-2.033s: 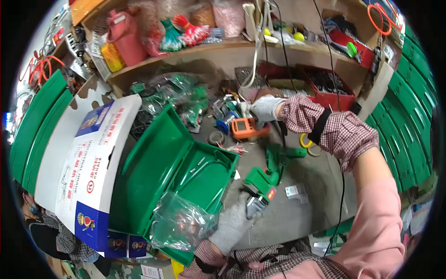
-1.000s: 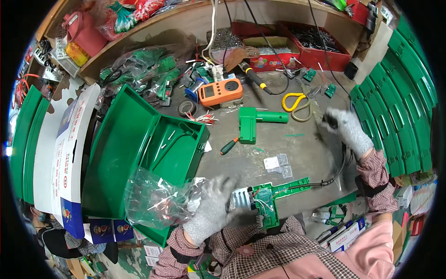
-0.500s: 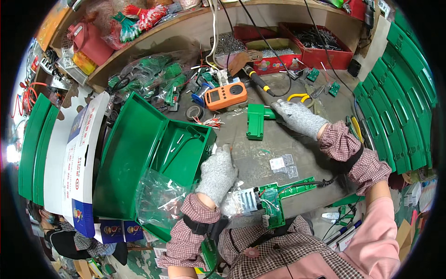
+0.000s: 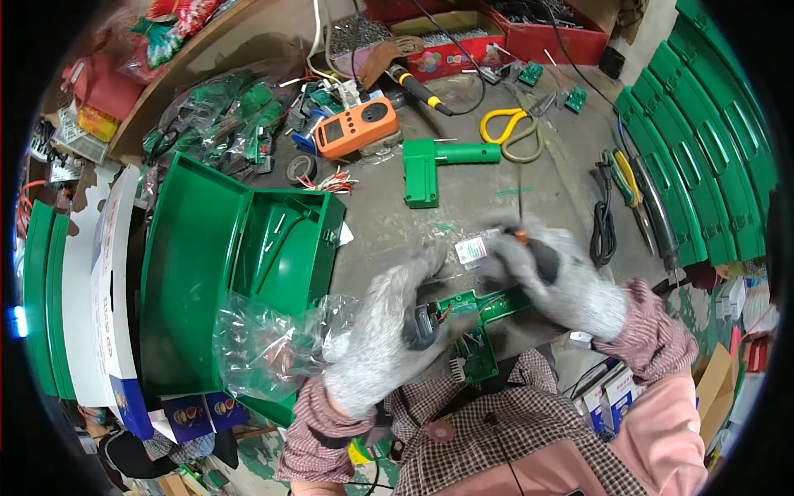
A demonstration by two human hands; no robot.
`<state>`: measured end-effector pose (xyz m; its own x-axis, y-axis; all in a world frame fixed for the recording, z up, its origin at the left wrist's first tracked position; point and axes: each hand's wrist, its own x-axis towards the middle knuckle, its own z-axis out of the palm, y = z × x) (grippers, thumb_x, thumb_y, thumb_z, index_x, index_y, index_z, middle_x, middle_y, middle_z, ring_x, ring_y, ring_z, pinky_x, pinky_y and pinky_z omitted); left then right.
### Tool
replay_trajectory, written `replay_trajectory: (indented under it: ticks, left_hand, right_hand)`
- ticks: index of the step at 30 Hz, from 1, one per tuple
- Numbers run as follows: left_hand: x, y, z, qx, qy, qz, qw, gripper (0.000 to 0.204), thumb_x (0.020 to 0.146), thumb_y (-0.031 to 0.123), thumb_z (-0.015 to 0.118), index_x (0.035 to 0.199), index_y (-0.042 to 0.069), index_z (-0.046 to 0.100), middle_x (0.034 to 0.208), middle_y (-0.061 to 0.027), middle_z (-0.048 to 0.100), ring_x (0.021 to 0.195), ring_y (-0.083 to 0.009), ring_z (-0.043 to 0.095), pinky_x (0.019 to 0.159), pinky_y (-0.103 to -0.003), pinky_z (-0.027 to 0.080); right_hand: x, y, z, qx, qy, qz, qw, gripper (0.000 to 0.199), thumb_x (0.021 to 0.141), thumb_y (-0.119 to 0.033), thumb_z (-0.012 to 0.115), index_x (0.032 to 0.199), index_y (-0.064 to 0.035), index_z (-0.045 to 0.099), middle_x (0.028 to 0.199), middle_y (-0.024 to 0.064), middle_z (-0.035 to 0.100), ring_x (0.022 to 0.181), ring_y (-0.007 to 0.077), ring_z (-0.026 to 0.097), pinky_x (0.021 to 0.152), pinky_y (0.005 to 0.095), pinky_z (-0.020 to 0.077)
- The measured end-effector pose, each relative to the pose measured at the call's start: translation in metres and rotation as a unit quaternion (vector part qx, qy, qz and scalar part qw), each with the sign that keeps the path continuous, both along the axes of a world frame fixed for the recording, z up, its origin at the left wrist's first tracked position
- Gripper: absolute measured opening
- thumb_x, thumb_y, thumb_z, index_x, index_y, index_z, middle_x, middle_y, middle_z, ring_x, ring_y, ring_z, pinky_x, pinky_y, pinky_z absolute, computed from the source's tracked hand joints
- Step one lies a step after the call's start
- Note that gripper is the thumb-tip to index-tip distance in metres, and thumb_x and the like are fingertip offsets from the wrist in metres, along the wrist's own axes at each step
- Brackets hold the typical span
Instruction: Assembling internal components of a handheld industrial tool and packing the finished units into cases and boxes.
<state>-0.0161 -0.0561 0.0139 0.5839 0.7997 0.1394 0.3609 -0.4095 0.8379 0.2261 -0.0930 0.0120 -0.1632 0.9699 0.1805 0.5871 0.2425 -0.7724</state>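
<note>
My right hand [image 4: 571, 277], in a grey knit glove and blurred, is closed round a screwdriver [image 4: 521, 236] with its thin shaft pointing away from me. Below it lies an opened green tool housing [image 4: 480, 360] with a circuit board and wires inside. My gloved left hand [image 4: 372, 339] curls round the left end of this housing, where a dark fitting [image 4: 423, 322] shows between thumb and fingers. A small clear plastic piece with a white label [image 4: 471, 250] lies between the hands. Farther off is a green pistol-shaped housing [image 4: 422, 174], touched by neither hand.
At left stands an open green case [image 4: 194, 289] with a clear plastic bag [image 4: 265, 347] at its front. An orange meter [image 4: 357, 128], a soldering iron [image 4: 418, 88] and yellow-handled scissors [image 4: 504, 124] lie at the back. Pliers [image 4: 633, 194] and stacked green cases [image 4: 686, 157] are at right.
My right hand has left the green pistol-shaped housing, come nearer and now holds a screwdriver. My left hand has moved onto the opened housing. The whole view has shifted.
</note>
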Motion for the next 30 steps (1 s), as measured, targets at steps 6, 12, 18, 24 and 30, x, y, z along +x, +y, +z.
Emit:
replay_trajectory:
  ticks: [6, 12, 18, 24, 30]
  left_hand:
    - [-0.022, 0.002, -0.019, 0.041, 0.201, -0.17, 0.964, 0.11, 0.059, 0.051, 0.091, 0.142, -0.003, 0.043, 0.138, -0.0193, 0.054, 0.135, -0.0404, 0.044, 0.117, -0.053, 0.024]
    - [-0.015, 0.01, -0.034, 0.016, 0.167, -0.171, 0.971, 0.115, 0.059, 0.055, 0.088, 0.145, -0.006, 0.041, 0.131, -0.0201, 0.058, 0.125, -0.0385, 0.052, 0.11, -0.049, 0.034]
    - [-0.017, 0.01, -0.042, 0.051, 0.154, -0.169, 0.972, 0.119, 0.056, 0.055, 0.09, 0.144, -0.007, 0.04, 0.125, -0.0176, 0.061, 0.121, -0.0385, 0.054, 0.108, -0.049, 0.036]
    - [-0.016, 0.007, -0.038, 0.056, 0.158, -0.151, 0.974, 0.122, 0.053, 0.055, 0.091, 0.144, -0.008, 0.039, 0.121, -0.0168, 0.062, 0.116, -0.0391, 0.056, 0.106, -0.049, 0.037]
    - [-0.016, 0.006, -0.04, 0.066, 0.168, -0.157, 0.971, 0.121, 0.054, 0.054, 0.091, 0.143, -0.009, 0.04, 0.121, -0.0169, 0.061, 0.116, -0.0391, 0.056, 0.106, -0.05, 0.037]
  right_hand:
    - [0.024, -0.055, 0.002, -0.096, -0.174, 0.11, 0.974, 0.046, 0.092, -0.015, 0.061, 0.138, -0.0113, 0.053, 0.092, 0.018, 0.065, 0.077, 0.0353, 0.068, 0.065, 0.0446, 0.0554]
    - [0.011, -0.057, -0.016, -0.136, -0.254, 0.151, 0.946, 0.062, 0.082, -0.013, 0.065, 0.142, -0.0089, 0.051, 0.109, 0.0147, 0.061, 0.095, 0.0339, 0.066, 0.077, 0.0458, 0.055]
    - [0.002, -0.062, -0.016, -0.139, -0.249, 0.13, 0.95, 0.069, 0.08, -0.014, 0.067, 0.144, -0.005, 0.046, 0.109, 0.0159, 0.061, 0.094, 0.0351, 0.066, 0.076, 0.0457, 0.0549]
    - [0.001, -0.067, -0.018, -0.162, -0.223, 0.144, 0.95, 0.067, 0.082, -0.013, 0.065, 0.145, -0.0064, 0.044, 0.112, 0.0175, 0.061, 0.092, 0.0353, 0.067, 0.071, 0.0457, 0.0553]
    - [-0.009, -0.074, -0.024, -0.132, -0.228, 0.091, 0.96, 0.06, 0.086, -0.014, 0.061, 0.144, -0.0083, 0.046, 0.111, 0.0184, 0.06, 0.084, 0.037, 0.068, 0.069, 0.0465, 0.0548]
